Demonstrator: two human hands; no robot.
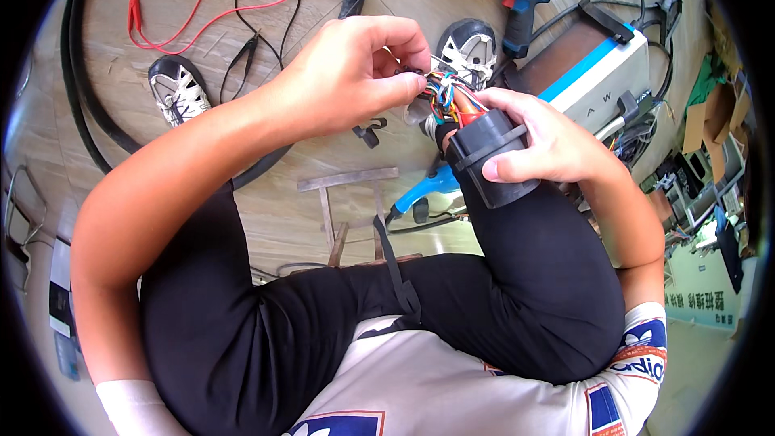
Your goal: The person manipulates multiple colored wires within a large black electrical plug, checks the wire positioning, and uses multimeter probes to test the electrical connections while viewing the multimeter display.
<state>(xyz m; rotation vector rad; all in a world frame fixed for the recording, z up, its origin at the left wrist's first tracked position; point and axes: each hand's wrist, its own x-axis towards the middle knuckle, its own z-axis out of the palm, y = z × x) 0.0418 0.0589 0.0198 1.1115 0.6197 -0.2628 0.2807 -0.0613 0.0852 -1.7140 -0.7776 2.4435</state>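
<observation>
A black round plug housing (491, 160) is tilted above my right thigh, held by my right hand (553, 137) with the thumb on its near side and the fingers behind it. Out of its far end comes a bundle of coloured wires (450, 95), among them blue, white, red, yellow and thicker orange ones. My left hand (373, 64) is closed in a pinch at the wires' left end, thumb against bent fingers. Just what lies between those fingertips is partly hidden.
A blue cordless drill (529, 0) and a grey-and-blue box-shaped machine (593, 77) are at the far right. On the floor lie a red clip lead (135, 14), a black clip lead (249, 52), thick black cable (74, 73) and a blue power tool (428, 190), near a wooden stool (347, 180).
</observation>
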